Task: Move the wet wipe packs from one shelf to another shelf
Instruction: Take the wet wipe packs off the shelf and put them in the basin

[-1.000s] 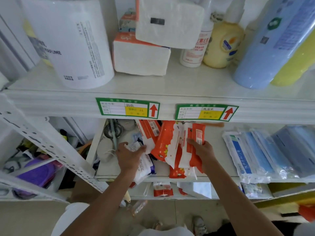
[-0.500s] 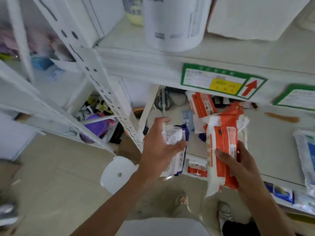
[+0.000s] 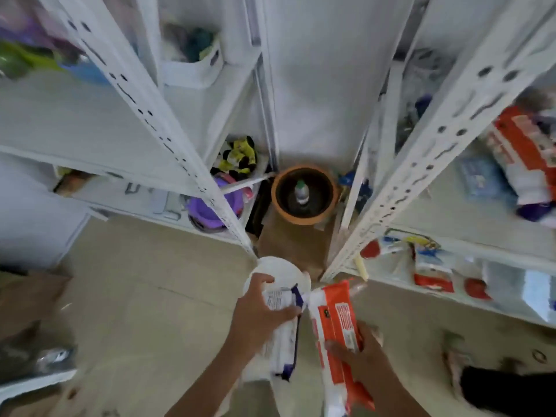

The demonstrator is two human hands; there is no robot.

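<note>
While both wet wipe packs are carried low between the shelving units, the left hand point(image 3: 258, 314) clutches the purple-and-white pack point(image 3: 282, 332) and the right hand point(image 3: 358, 353) the orange pack point(image 3: 337, 329); slick, floppy wrappers could slip floorward.

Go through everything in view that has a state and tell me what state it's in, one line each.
left hand: closed around the white and purple pack
white and purple pack: held, off the shelf
right hand: gripping the orange pack
orange pack: held, off the shelf
orange pot: upright on the floor, a small bottle inside
right shelf: holds an orange pack lying down
</note>
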